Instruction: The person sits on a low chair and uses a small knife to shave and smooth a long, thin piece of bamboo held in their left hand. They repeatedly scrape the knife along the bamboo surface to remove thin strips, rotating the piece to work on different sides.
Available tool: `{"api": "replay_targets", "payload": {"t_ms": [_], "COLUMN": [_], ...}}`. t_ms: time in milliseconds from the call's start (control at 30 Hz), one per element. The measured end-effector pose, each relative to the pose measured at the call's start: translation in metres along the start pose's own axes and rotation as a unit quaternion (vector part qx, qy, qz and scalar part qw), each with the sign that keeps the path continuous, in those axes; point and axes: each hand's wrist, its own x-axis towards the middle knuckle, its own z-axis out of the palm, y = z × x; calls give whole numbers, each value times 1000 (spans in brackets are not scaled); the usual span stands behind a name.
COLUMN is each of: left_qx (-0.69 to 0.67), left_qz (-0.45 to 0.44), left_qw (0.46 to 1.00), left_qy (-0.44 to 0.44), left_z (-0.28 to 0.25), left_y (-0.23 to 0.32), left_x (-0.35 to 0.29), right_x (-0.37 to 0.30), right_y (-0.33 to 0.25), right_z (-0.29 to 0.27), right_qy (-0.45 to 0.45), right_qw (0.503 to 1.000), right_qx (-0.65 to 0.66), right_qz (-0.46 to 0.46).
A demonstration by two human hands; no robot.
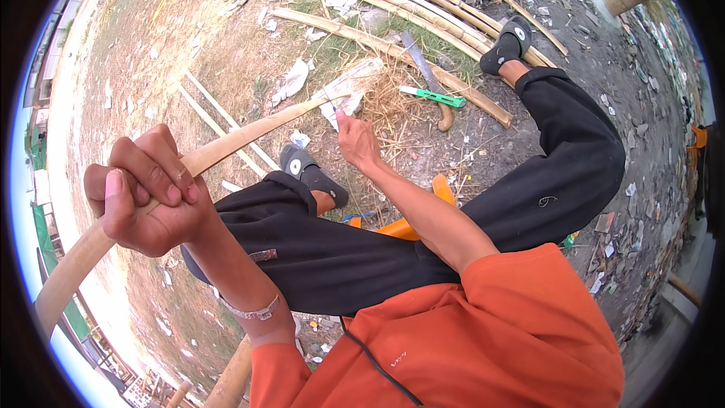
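Note:
A long, pale bamboo strip (245,134) runs from the lower left up toward the middle. My left hand (151,193) is wrapped round it in a fist, raised close to the camera. My right hand (356,140) is closed near the strip's far end, below it. A thin, dark, blade-like bit shows at its fingertips beside the strip; the rest of what it holds is hidden. Beyond the right hand lie a green cutter knife (438,97) and a long blade (420,59) with a curved wooden handle (445,117), next to curly bamboo shavings (389,102).
Several split bamboo lengths (423,11) lie at the far side, near my right shoe (507,45). Two thin strips (219,117) rest on the ground beyond my left shoe (310,174). Orange plastic parts (443,187) show between my legs. Scraps litter the dirt.

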Motion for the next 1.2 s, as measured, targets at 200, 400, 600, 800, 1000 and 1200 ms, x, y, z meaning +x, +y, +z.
{"api": "replay_targets", "payload": {"t_ms": [200,400,600,800,1000,1200], "left_qx": [11,13,38,26,68,95], "left_qz": [-10,-16,9,-5,-10,-27], "left_qw": [999,999,998,999,993,988], "left_qy": [39,47,50,30,92,115], "left_z": [11,-1,15,14,17,21], "left_y": [2,0,-5,0,0,2], "left_x": [-5,1,0,-5,-4,-7], "right_x": [8,11,18,-4,-4,-2], "right_y": [25,9,33,38,-7,-14], "right_z": [6,10,11,24,25,2], "right_qy": [18,15,8,66,81,32], "right_qw": [999,999,988,996,990,998], "right_qx": [5,21,-51,17,112,48], "right_qz": [32,20,147,62,-9,30]}}
